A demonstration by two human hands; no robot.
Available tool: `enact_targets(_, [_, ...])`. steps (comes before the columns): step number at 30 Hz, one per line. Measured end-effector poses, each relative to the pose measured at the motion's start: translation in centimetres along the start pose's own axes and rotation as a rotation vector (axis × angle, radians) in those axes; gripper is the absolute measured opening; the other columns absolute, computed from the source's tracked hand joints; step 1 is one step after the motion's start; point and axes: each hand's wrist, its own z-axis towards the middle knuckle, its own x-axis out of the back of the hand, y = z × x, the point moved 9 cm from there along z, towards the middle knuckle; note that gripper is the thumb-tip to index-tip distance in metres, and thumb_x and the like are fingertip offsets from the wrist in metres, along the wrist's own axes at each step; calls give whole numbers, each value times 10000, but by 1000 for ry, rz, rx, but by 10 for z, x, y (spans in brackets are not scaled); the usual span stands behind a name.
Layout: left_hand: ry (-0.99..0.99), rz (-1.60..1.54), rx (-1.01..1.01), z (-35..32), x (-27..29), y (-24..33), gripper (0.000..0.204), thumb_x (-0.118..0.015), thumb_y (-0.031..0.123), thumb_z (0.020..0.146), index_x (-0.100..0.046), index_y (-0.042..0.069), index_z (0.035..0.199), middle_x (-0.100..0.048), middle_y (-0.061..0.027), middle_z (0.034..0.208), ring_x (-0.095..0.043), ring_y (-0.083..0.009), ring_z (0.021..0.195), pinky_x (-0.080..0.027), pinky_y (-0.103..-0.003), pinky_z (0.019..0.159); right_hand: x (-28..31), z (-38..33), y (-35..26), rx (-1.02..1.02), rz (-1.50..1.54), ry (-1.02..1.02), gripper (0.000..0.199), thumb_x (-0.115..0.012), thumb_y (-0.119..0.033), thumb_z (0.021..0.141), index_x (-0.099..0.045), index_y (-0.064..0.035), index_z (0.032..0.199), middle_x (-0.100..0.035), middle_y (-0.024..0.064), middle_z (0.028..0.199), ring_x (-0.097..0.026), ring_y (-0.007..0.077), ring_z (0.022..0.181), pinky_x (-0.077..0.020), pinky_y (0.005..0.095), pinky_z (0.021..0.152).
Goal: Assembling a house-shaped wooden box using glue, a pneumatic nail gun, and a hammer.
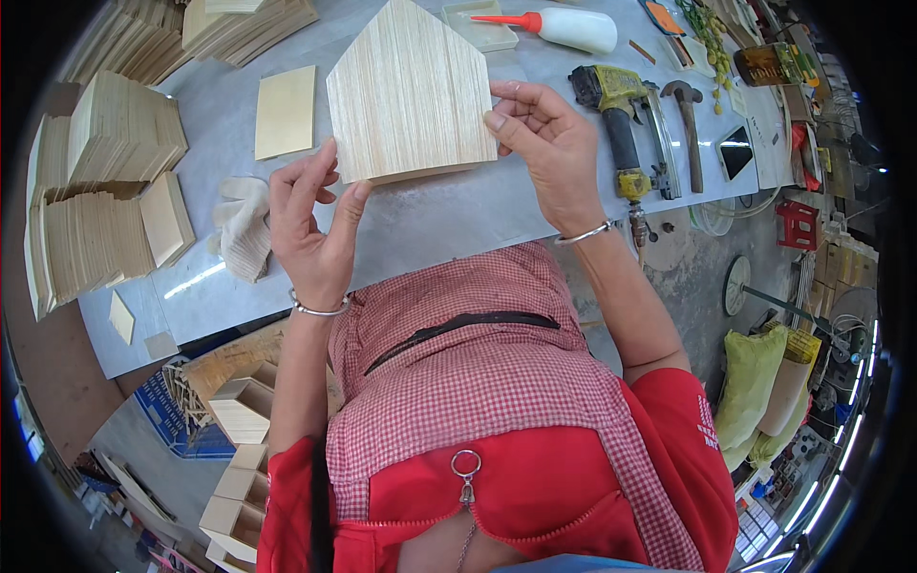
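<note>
A house-shaped wooden piece [411, 100] with a pointed top is held up over the far middle of the table. Its pale striped face is toward me, and a thin lower edge shows. My right hand [554, 143] grips its right edge, thumb on the face and fingers behind. My left hand [315, 215] holds the lower left corner, index finger at the side and thumb at the bottom edge. To the left lies a flat rectangular wooden panel [285, 113]. A crumpled whitish cloth glove [245, 227] rests beside my left hand.
Stacks of thin wooden panels [124, 134] fill the table's left side. On the right lie a yellow-black nail gun [616, 115], a hammer [690, 134] and a phone [735, 153]. A white glue bottle [578, 31] lies behind. Wooden boxes [244, 406] and a blue crate [177, 420] stand lower left.
</note>
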Motion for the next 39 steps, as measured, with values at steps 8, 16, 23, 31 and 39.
enact_targets(8, [-29, 90, -55, -4, -4, -5, 423, -726, 54, 774, -615, 46, 1181, -571, -67, 994, -558, -133, 835, -481, -239, 668, 2, 1, 10, 19, -68, 5, 263, -654, -42, 828, -607, 24, 1079, -592, 13, 827, -543, 48, 721, -482, 179, 648])
enact_targets(16, [-45, 32, -8, -6, -4, -8, 343, -665, 7, 828, -597, -11, 1164, -601, -90, 1038, -599, -146, 898, -498, -239, 770, 16, -11, 15, 64, -217, 59, 229, -629, -76, 853, -615, 4, 1067, -616, 45, 850, -588, 100, 712, -510, 228, 663])
enact_targets(23, [13, 11, -17, -10, -2, -12, 282, -667, 12, 825, -624, -35, 1100, -626, -115, 962, -607, -155, 845, -508, -257, 733, 22, -41, 18, 232, -747, -74, 262, -595, -73, 856, -607, -20, 1111, -608, 73, 813, -581, 113, 671, -462, 246, 593])
enact_targets(31, [-46, 2, 81, -14, -5, -25, 287, -591, 6, 885, -575, -31, 1169, -589, -106, 1076, -588, -157, 953, -493, -268, 811, 7, -42, 49, -50, -625, -207, 379, -597, -113, 821, -573, 16, 1176, -580, 96, 638, -525, 156, 536, -439, 291, 544])
enact_targets(39, [-34, 32, 117, -18, 5, -25, 289, -584, 12, 890, -565, -40, 1173, -578, -100, 1076, -588, -167, 968, -491, -276, 836, 5, -66, 40, 120, -606, -209, 215, -609, -88, 800, -648, -39, 1005, -568, 92, 707, -557, 194, 600, -443, 301, 571])
